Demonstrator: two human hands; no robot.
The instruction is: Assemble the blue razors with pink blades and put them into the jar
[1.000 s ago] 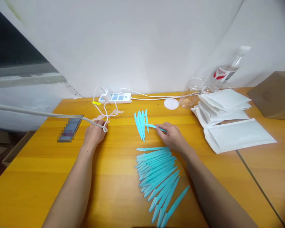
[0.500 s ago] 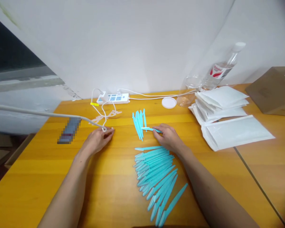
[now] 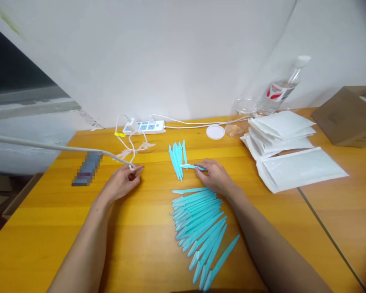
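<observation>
My right hand (image 3: 212, 174) pinches the handle of a turquoise eyebrow razor (image 3: 198, 167), its pale blade end pointing left. That end reaches over a small group of turquoise razors (image 3: 176, 160) lying side by side, blades toward the wall. Below my right hand, many more razors (image 3: 198, 219) are fanned out in a heap on the table. To the left, my left hand (image 3: 122, 183) hovers low over the wood, fingers loosely bent and thumb apart, with nothing visible in it. A white cable loop (image 3: 132, 166) passes in front of its fingertips. Small pale pinkish pieces (image 3: 125, 154) lie just beyond it.
A white power strip (image 3: 149, 127) with plugged cables sits by the wall. A blurred-out dark object (image 3: 88, 169) lies at left. Toward the right are a round lid (image 3: 215, 132), a clear jar (image 3: 235, 124), a bottle (image 3: 276, 97), white padded envelopes (image 3: 301, 169) and a cardboard box (image 3: 344, 116).
My left hand has drawn back slightly toward me and left, its thumb moving away from the index finger. My right hand keeps the razor in nearly the same place.
</observation>
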